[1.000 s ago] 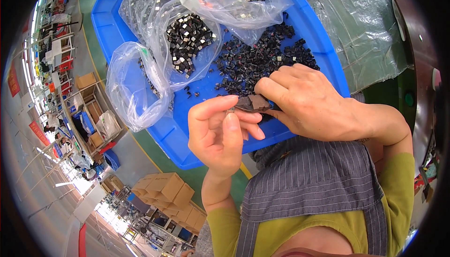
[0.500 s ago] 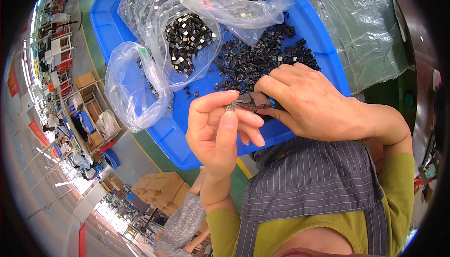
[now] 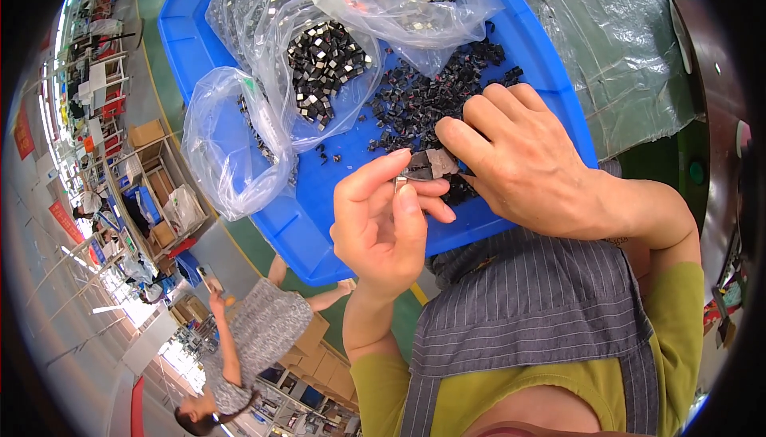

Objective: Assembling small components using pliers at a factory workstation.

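My right hand [image 3: 523,166] is closed around the handles of a pair of pliers [image 3: 435,164]; brownish wrapping covers the head and a bit of blue shows by the grip. Between thumb and forefinger, my left hand [image 3: 377,226] pinches a small metal piece [image 3: 400,183] right at the tips of the pliers. The other fingers of that hand curl under the jaws. Whether the jaws bite on the piece is too small to tell. Both hands are above the near side of a blue plastic tray [image 3: 307,234], in front of a heap of small black parts [image 3: 431,98].
Inside the tray, a clear bag [image 3: 355,114] holds small black and silver blocks [image 3: 325,66]; another bag [image 3: 231,146] lies at its left. Green sheeting [image 3: 614,62] covers the surface at right. A person in a grey top [image 3: 267,321] is beyond the tray, lower left.
My left hand has shifted slightly right, still pinching the metal piece at the pliers. My right knuckles have risen a little. The other person has come further into view.
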### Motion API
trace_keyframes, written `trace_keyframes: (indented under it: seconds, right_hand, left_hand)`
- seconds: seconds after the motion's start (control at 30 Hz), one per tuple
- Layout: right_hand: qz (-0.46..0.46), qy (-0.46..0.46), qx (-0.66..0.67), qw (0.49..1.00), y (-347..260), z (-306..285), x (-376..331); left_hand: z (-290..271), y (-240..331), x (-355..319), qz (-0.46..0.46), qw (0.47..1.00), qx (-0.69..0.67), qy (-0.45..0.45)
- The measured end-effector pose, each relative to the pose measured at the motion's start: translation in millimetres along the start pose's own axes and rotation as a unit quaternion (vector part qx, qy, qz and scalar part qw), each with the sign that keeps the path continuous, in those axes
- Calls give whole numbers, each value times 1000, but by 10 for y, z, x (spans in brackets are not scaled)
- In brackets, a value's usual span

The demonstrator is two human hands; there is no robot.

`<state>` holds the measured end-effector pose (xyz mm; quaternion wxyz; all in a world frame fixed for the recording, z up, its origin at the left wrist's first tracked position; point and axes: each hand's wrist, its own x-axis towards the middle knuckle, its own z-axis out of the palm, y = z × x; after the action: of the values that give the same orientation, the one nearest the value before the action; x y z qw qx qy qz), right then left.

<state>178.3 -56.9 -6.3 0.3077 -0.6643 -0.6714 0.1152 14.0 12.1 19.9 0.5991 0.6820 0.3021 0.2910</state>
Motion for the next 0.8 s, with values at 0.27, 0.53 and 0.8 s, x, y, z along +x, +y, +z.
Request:
trace_keyframes:
  seconds: [0.27, 0.53, 0.8]
  right_hand:
    - [-19, -12, 0, 1000, -40, -24, 157]
    - [6, -21, -18, 1000, -178, -68, 51]
    - [52, -101, 45, 992, -175, -68, -28]
  left_hand:
    - [-63, 14, 29, 7, 999, 31, 15]
    - [-8, -112, 10, 48, 999, -3, -1]
    - [-39, -40, -25, 61, 998, -15, 4]
